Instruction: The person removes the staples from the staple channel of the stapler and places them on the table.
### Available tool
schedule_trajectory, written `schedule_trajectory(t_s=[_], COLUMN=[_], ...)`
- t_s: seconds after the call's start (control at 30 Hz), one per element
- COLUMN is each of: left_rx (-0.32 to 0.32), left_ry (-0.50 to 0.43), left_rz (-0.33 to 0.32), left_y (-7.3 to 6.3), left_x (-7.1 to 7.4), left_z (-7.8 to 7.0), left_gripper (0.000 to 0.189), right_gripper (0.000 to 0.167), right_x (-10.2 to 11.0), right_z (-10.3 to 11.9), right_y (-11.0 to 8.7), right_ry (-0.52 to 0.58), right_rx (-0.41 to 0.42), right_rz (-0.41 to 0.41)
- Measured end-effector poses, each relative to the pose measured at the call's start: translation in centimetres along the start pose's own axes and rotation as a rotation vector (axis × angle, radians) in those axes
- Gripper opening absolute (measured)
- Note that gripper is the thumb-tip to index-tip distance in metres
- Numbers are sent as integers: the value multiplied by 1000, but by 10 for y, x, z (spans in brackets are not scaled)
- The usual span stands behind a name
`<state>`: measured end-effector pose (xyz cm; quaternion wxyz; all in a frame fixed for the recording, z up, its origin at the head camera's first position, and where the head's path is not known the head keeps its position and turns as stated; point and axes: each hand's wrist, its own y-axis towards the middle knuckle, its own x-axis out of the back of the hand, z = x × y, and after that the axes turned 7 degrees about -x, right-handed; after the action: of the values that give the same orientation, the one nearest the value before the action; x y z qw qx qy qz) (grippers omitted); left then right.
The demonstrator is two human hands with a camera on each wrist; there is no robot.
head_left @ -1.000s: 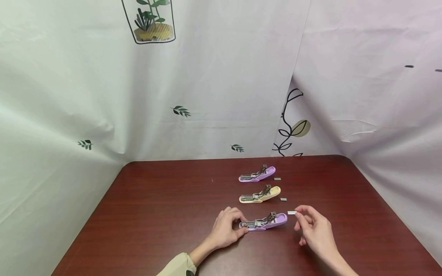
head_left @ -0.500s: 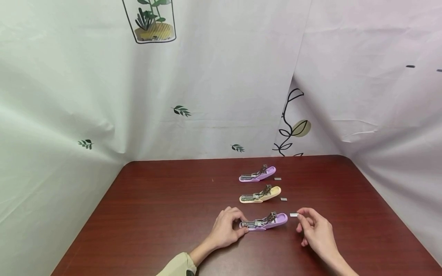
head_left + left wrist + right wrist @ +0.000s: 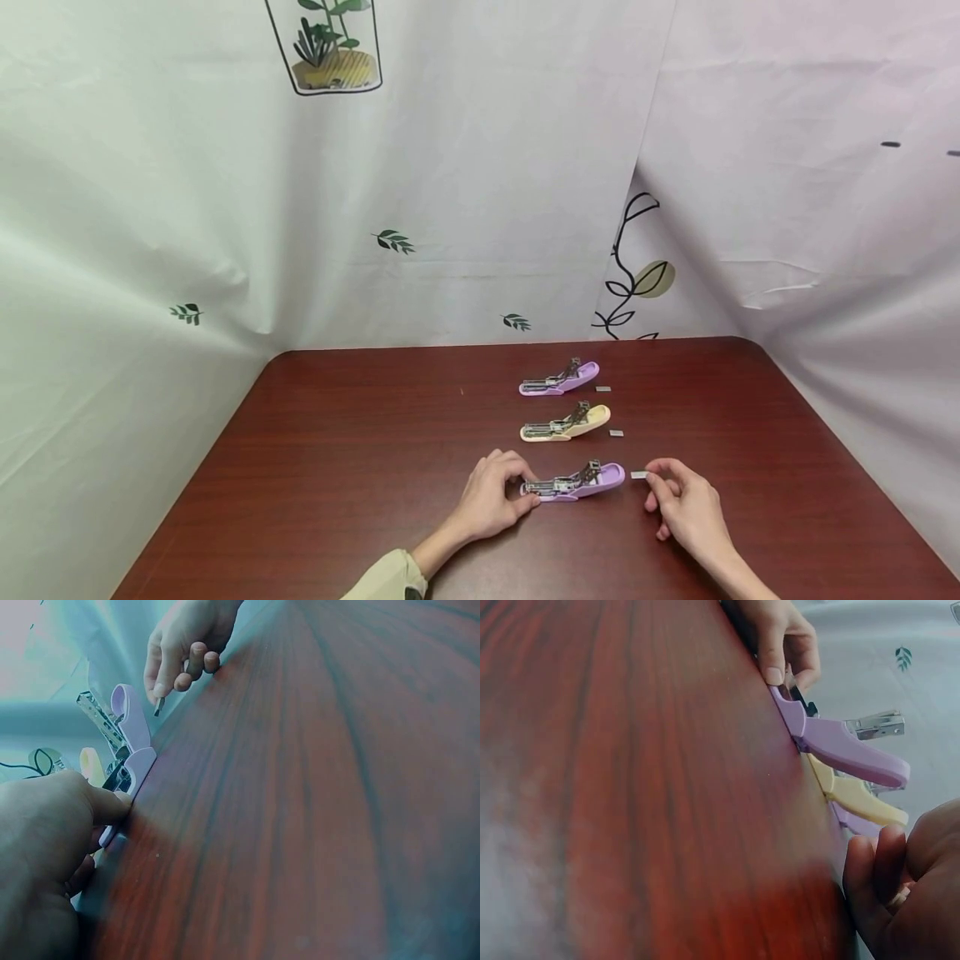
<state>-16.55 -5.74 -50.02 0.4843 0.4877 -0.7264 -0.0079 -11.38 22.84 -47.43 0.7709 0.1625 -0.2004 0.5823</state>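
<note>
The nearest purple stapler lies opened out on the table, its metal magazine exposed. At its left end, my left hand pinches the stapler's tip between thumb and fingers. My right hand pinches a small staple strip just off the stapler's right end, apart from it. In the left wrist view the strip points down from the fingertips. The right wrist view shows the purple stapler from the side, and there the strip is hidden behind my hand.
Behind lie an opened yellow stapler and another opened purple stapler. Beside their right ends are a staple strip and another staple strip. A patterned white cloth hangs around the brown table.
My right hand has moved the staple strip slightly towards me and to the right, lower beside the stapler's end. The left hand and the stapler have stayed in place.
</note>
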Motion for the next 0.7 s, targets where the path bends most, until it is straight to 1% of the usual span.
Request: schedule_trajectory(t_s=[0.27,0.57,0.7], left_rx=[3,11,11], left_ry=[1,4,4], left_rz=[4,10,9], left_y=[0,0,1], left_x=[0,0,0], left_z=[0,0,0], left_gripper=[20,20,20], right_gripper=[6,7,6], right_x=[1,0,1], right_z=[-1,0,2], right_y=[1,3,3], right_ry=[-31,-106,-120], right_rx=[21,-9,-21], right_rz=[18,53,71])
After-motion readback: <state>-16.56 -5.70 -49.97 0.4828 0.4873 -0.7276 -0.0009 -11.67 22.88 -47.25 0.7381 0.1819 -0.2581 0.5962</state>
